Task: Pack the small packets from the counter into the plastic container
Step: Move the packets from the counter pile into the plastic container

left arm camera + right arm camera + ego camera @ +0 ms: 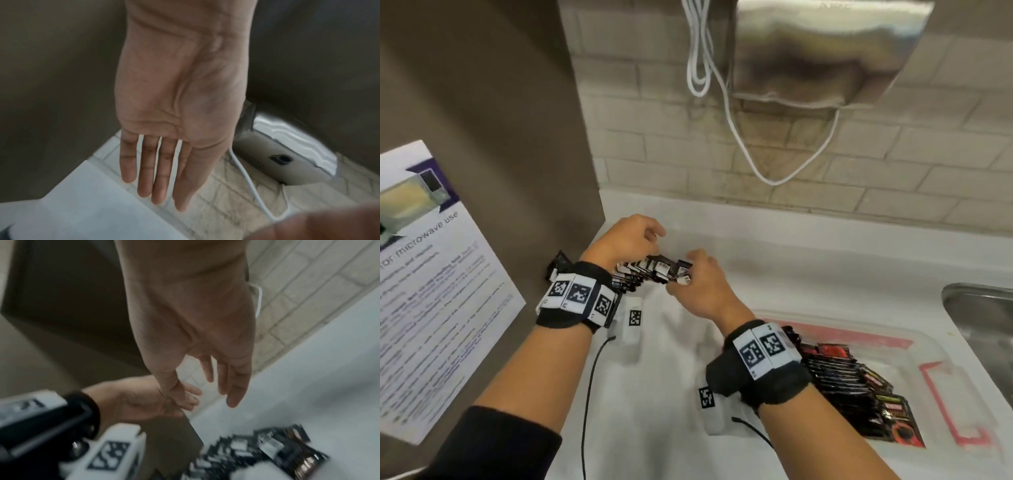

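A fanned row of small dark packets [654, 270] lies on the white counter [808, 260], also blurred at the bottom of the right wrist view as packets [267, 451]. My left hand [650, 236] hovers over the row's left end, fingers straight in the left wrist view [158, 186] and holding nothing. My right hand [688, 263] sits at the row's right end with straight, relaxed fingers [232, 386], its thumb close to the left hand [148, 400]. A clear plastic container [928, 346] with red clips holds several packets [852, 383] at the right.
A brown panel [517, 120] with a microwave notice [431, 274] stands close on the left. A steel sink [979, 308] is at the far right. A metal dispenser [825, 51] and a white cable [756, 164] hang on the tiled wall. One loose packet [558, 263] lies behind my left wrist.
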`<control>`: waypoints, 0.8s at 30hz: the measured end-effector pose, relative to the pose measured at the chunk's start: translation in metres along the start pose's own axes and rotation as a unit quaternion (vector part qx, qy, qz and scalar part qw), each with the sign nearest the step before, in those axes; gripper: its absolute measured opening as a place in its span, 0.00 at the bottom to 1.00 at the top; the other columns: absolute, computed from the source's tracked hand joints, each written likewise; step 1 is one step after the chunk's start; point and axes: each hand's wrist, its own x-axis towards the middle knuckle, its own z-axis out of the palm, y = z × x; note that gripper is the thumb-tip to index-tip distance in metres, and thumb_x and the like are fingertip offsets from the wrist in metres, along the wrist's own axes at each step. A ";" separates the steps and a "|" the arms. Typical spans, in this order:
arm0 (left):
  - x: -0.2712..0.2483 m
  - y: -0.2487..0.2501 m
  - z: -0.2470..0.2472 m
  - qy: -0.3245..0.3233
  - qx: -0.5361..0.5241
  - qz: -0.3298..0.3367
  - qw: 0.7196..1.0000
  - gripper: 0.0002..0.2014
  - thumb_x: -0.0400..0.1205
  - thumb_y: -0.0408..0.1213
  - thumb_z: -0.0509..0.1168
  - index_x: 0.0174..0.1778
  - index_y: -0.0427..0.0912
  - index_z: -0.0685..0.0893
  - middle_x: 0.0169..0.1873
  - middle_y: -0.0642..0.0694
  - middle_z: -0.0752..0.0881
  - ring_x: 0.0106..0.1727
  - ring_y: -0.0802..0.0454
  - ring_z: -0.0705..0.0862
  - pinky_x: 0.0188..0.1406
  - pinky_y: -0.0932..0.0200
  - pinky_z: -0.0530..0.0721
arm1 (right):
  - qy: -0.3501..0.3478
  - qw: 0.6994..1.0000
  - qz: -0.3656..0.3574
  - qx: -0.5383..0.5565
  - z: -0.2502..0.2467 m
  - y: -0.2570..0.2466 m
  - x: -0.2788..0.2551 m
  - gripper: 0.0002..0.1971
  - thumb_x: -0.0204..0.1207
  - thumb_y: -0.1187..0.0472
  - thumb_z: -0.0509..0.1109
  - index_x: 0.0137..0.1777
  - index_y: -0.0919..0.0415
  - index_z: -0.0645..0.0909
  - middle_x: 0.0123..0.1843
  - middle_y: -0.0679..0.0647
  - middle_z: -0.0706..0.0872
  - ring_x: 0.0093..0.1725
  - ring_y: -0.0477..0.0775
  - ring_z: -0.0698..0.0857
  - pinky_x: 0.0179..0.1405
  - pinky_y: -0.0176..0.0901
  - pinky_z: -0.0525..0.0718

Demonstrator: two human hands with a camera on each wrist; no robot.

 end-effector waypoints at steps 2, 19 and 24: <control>0.012 -0.016 0.002 -0.015 0.022 -0.009 1.000 0.22 0.78 0.31 0.74 0.68 0.45 0.83 0.62 0.43 0.83 0.63 0.47 0.83 0.64 0.56 0.80 | -0.028 0.995 0.050 -0.080 0.023 0.009 0.020 0.35 0.77 0.52 0.72 0.78 0.63 0.61 0.75 0.64 0.68 0.75 0.66 0.66 0.75 0.55 0.69; 0.093 -0.055 0.056 -0.200 0.296 0.056 0.932 0.53 0.68 0.53 0.80 0.85 0.48 0.58 0.81 0.45 0.67 0.79 0.41 0.66 0.76 0.40 0.66 | 0.058 0.955 0.212 -0.198 0.069 0.061 0.089 0.31 0.77 0.58 0.72 0.76 0.62 0.63 0.73 0.57 0.70 0.73 0.61 0.69 0.67 0.61 0.78; 0.097 -0.062 0.062 -0.216 0.329 0.059 0.917 0.48 0.66 0.47 0.82 0.80 0.46 0.66 0.75 0.45 0.73 0.74 0.41 0.71 0.72 0.43 0.72 | 0.073 0.957 0.169 -0.226 0.062 0.053 0.094 0.35 0.73 0.52 0.75 0.76 0.59 0.64 0.74 0.58 0.66 0.73 0.62 0.66 0.66 0.62 0.77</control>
